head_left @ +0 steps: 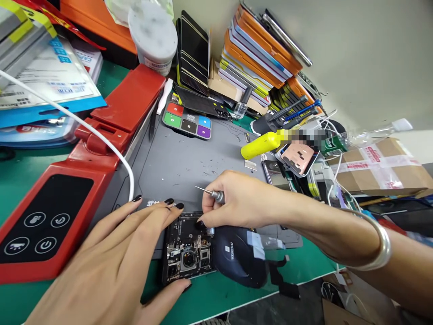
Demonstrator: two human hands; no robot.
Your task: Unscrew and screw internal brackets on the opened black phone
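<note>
An opened phone (pixel 188 253) with bare circuit boards and camera modules lies on the grey work mat (pixel 176 162) near the table's front edge. My left hand (pixel 125 257) rests flat beside it, fingers stretched, fingertips at the phone's top edge and thumb under its lower corner. My right hand (pixel 237 201) is closed round a small screwdriver (pixel 210 193), whose metal tip points left. That hand's fingertips press on the phone's upper right part. A silver bangle sits on my right wrist.
A red heating device (pixel 50 216) with round buttons lies left, with a white cable (pixel 101 140) across it. A colour-patch screw tray (pixel 186 121), a yellow tool (pixel 260 144), stacked phone boxes (pixel 257 58), a cardboard box (pixel 382 167) and a dark blue object (pixel 240 262) surround the mat.
</note>
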